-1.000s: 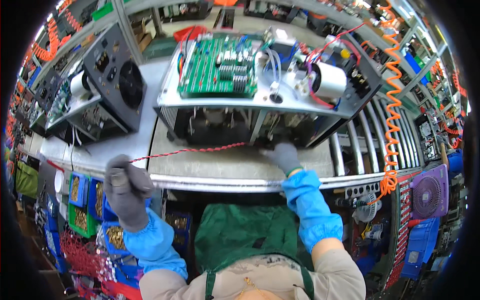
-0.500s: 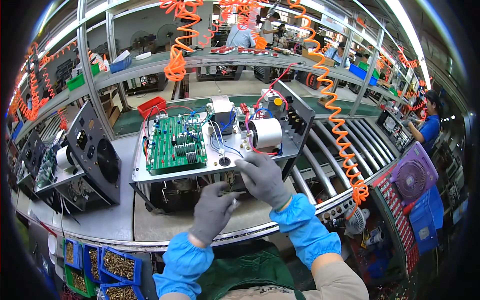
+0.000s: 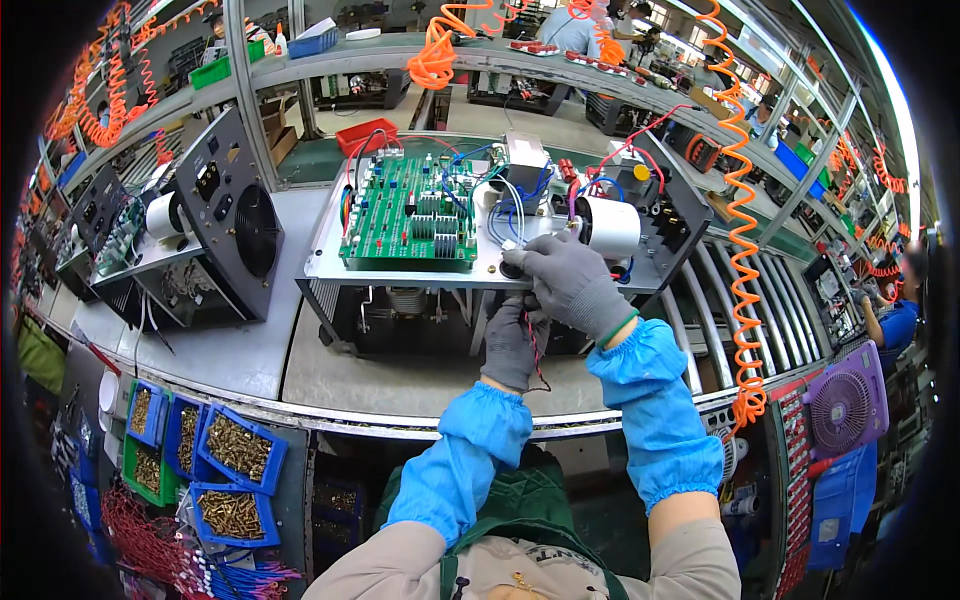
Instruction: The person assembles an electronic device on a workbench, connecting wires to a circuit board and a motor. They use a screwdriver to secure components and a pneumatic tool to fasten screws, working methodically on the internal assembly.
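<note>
Both my hands wear grey gloves and work at the front edge of an open metal chassis (image 3: 400, 272). My left hand (image 3: 514, 345) is below the plate's edge, its fingers closed round a thin red-and-black wire (image 3: 538, 360) that dangles beside the palm. On top, my right hand (image 3: 575, 285) has its fingers pressed together at a round black grommet (image 3: 512, 270); what they pinch is hidden. White wires with a connector (image 3: 512, 244) lie by those fingertips. A green circuit board (image 3: 400, 215) sits left of them, and a white cylinder (image 3: 612, 228) to their right.
A second open chassis (image 3: 215, 225) stands at left. Blue bins (image 3: 238, 447) of brass-coloured fasteners and bundled red wires (image 3: 150, 545) are at lower left. Metal rollers (image 3: 755, 295) run right. Orange coiled hoses (image 3: 738, 190) hang overhead. A co-worker (image 3: 897, 318) is at far right.
My left hand has moved under the plate's edge, and the red-and-black wire now shows at it. My right hand has come to the grommet. The whole view has shifted.
</note>
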{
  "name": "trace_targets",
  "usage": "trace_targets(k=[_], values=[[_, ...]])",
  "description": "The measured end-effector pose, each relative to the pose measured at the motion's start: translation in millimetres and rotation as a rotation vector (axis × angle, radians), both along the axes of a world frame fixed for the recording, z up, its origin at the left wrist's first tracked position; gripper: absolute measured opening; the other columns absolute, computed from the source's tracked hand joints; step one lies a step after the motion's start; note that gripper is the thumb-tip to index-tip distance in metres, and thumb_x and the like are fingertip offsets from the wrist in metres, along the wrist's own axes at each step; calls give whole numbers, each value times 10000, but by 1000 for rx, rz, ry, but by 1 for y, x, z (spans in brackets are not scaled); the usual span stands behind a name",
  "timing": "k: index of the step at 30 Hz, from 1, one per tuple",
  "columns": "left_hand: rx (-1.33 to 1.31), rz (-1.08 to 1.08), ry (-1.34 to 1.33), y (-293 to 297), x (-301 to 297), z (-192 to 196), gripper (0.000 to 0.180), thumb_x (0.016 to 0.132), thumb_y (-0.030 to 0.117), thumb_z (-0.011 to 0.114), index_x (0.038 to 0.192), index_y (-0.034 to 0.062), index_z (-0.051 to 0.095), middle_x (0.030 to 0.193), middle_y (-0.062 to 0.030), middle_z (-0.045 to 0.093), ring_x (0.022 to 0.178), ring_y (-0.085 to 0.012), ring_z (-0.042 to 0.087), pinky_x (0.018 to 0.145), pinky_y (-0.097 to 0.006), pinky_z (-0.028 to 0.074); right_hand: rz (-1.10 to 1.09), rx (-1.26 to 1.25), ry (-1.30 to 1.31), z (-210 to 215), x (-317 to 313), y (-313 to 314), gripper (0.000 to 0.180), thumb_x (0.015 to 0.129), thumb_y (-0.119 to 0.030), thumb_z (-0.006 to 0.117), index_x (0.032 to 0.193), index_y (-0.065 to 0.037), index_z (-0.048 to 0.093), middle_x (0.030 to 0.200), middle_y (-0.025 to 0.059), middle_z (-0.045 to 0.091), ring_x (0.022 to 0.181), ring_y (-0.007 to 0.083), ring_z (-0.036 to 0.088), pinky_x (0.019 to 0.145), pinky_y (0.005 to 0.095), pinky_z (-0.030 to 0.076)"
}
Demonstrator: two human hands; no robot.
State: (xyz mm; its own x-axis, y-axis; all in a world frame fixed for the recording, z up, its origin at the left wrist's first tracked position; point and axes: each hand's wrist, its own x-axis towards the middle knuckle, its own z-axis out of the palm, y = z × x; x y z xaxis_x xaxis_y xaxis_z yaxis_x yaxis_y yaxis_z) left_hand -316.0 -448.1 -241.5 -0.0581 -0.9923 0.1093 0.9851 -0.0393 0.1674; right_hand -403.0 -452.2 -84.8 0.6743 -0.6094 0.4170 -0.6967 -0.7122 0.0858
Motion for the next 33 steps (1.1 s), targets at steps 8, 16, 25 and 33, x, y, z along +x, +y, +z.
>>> trace_targets(k=[8, 16, 25, 33], values=[[-14, 74, -54, -2, 0, 13, 318, 876, 12, 503, 1194, 33, 520, 1130, -105, 574, 928, -170, 591, 760, -268, 501, -39, -5, -30, -2, 2, -4, 339, 798, -84, 526, 1109, -156, 641, 915, 80, 609, 873, 263, 596, 713, 392, 510], [-252, 867, -1232, 8, 4, 11, 268, 877, 90, 544, 1141, 53, 568, 1161, -72, 571, 1032, -177, 545, 894, -319, 442, -133, 147, -18, 9, 12, 5, 254, 837, -314, 537, 963, -144, 677, 795, 115, 612, 773, 297, 624, 659, 438, 496], [-104, 294, -1130, 53, 51, 2, 224, 910, 189, 569, 1073, 34, 576, 897, -28, 583, 820, -108, 548, 704, -268, 451, 43, 354, -976, 4, 22, -3, 205, 869, -220, 560, 899, -17, 542, 754, 138, 635, 680, 267, 644, 610, 381, 509], [-269, 466, -1503, 51, 56, -45, 353, 925, 231, 543, 1195, 5, 511, 1085, -61, 582, 983, -181, 533, 896, -289, 412, 542, 543, -901, 30, -3, 138, 351, 783, -200, 687, 1080, -79, 544, 914, 113, 606, 856, 244, 624, 725, 377, 499]])
